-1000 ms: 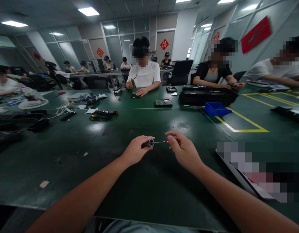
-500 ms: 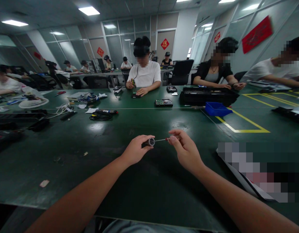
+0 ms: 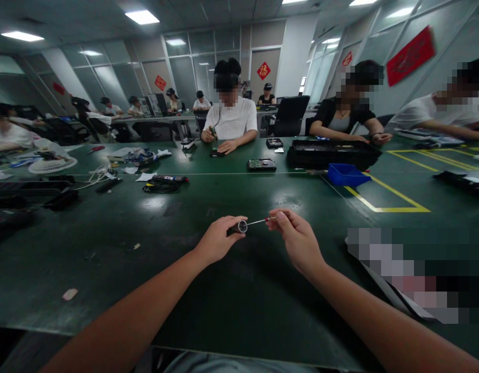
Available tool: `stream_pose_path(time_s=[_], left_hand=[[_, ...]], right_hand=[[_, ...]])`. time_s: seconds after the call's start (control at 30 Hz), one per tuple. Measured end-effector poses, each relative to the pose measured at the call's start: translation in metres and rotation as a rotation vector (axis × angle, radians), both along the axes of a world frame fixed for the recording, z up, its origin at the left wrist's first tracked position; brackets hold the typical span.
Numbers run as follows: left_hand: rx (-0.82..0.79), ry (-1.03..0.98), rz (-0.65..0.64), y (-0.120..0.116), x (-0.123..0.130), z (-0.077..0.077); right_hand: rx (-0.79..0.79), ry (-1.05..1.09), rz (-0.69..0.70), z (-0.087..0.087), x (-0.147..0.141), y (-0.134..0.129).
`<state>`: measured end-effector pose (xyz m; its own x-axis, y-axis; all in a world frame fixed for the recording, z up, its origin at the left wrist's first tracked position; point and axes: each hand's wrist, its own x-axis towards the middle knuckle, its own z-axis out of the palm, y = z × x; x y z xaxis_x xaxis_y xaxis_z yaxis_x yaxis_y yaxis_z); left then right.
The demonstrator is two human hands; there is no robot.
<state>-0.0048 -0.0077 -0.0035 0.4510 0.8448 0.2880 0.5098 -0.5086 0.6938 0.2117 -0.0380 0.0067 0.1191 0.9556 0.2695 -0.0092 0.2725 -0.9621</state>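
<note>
A short dark cylinder (image 3: 242,227) with a pale round rim points its open end to the right. My left hand (image 3: 218,239) is closed around it, so most of its body is hidden; I cannot tell its exact kind. In my right hand (image 3: 299,235) is a screwdriver (image 3: 256,223), its reddish handle pinched between thumb and fingers. The thin metal shaft runs left, and its tip is at the cylinder's open end. Both hands are above the green table (image 3: 223,311).
Across the table a person in a white shirt (image 3: 233,124) works on a small dark part. Hard drives (image 3: 261,165), a blue bin (image 3: 348,174) and a long black casing (image 3: 334,154) lie ahead. Coiled black cable (image 3: 163,185) is left; a covered flat item (image 3: 387,280) lies right.
My right hand has shifted slightly and its fingers have turned on the screwdriver handle, so the shaft slopes more steeply. My left hand and the cylinder are nearly still.
</note>
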Motion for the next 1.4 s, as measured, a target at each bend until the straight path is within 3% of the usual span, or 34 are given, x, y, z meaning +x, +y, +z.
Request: stream_pose_path(time_s=[0.17, 0.3, 0.47, 0.7, 1.4], left_hand=[[0.041, -0.035, -0.012, 0.0, -0.001, 0.003], [0.087, 0.048, -0.038, 0.001, 0.0, 0.009], [0.065, 0.126, -0.026, 0.002, 0.0, 0.007], [0.071, 0.148, -0.045, 0.001, 0.001, 0.007], [0.086, 0.303, -0.06, 0.002, 0.001, 0.008]], right_hand=[[-0.162, 0.355, 0.029, -0.002, -0.002, 0.006], [-0.309, 0.477, 0.042, -0.003, 0.002, 0.013], [-0.194, 0.258, -0.056, -0.009, 0.007, 0.017], [-0.062, 0.012, -0.061, -0.014, 0.006, 0.013], [0.105, -0.46, -0.069, 0.007, 0.004, -0.001]])
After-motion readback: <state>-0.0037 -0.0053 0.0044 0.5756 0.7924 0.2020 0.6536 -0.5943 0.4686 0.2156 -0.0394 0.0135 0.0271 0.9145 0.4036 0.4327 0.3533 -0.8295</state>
